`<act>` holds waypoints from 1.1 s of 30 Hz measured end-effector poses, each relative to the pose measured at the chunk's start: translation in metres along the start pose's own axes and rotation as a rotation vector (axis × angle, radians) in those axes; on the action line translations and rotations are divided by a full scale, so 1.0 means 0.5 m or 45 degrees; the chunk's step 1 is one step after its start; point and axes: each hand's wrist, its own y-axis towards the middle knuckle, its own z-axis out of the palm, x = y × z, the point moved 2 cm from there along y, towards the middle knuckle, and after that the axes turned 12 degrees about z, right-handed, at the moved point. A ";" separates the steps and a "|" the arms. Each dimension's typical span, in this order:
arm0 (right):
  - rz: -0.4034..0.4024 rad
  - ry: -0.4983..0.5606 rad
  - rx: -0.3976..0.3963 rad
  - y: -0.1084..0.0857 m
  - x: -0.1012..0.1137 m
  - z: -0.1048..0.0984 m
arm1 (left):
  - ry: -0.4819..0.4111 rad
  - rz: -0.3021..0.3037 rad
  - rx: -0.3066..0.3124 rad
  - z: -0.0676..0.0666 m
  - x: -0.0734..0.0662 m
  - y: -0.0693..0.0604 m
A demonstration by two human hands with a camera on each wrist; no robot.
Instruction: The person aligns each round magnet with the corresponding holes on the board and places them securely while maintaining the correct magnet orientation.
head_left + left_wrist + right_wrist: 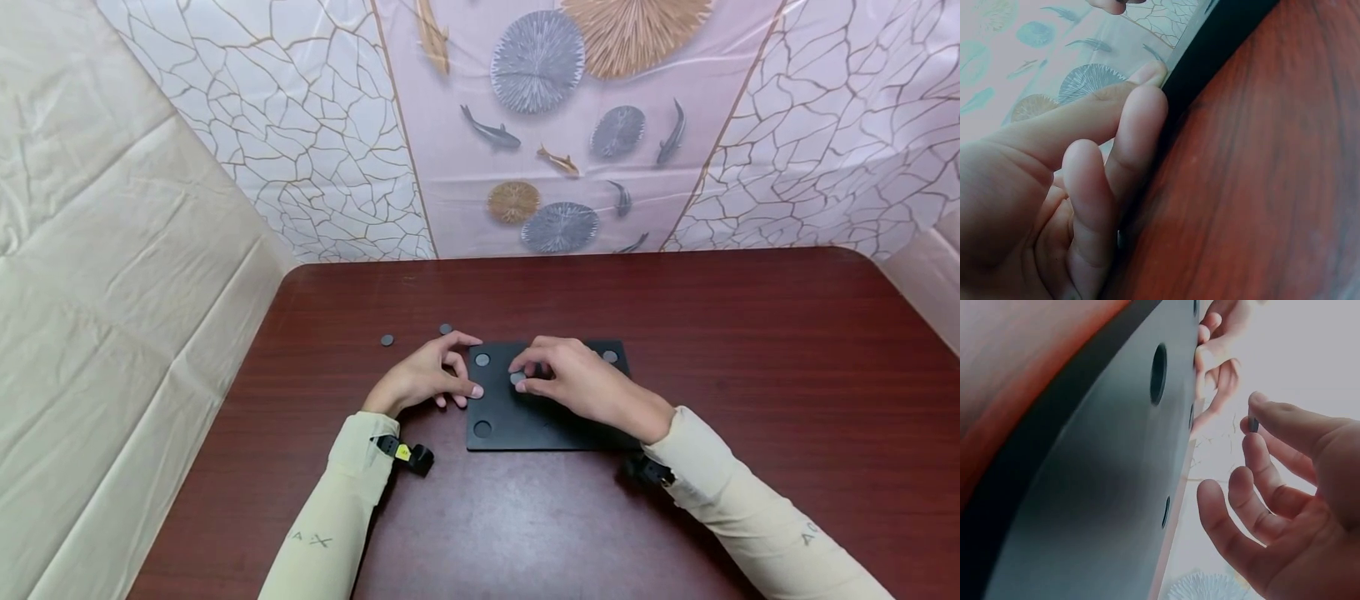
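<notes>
A black rectangular board (555, 425) lies flat on the table, with round recesses in it. My left hand (431, 371) rests at its left edge: the index fingertip touches near the far corner and the thumb lies on the edge. Above the board my right hand (585, 379) pinches a small grey disc (1253, 425) between thumb and index finger, the other fingers loosely bent. Grey discs sit in the far-left recess (482, 360) and the far-right recess (611, 357). The near-left recess (482, 429) looks dark and bare. My right hand and forearm cover the board's near-right part.
Two loose dark discs, one farther left (387, 340) and one by my left hand (446, 329), lie on the reddish-brown table (750, 333). A patterned cloth (562, 167) hangs behind the table's far edge, and beige cloth (112, 333) at the left.
</notes>
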 end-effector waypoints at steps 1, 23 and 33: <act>0.001 0.004 0.012 0.000 0.003 0.002 | -0.002 -0.001 -0.002 0.000 0.001 0.000; -0.088 -0.149 0.123 -0.002 0.052 0.072 | -0.006 0.007 -0.006 -0.002 0.000 -0.008; -0.158 -0.208 0.200 -0.007 0.057 0.091 | 0.002 0.002 0.000 -0.001 0.000 -0.003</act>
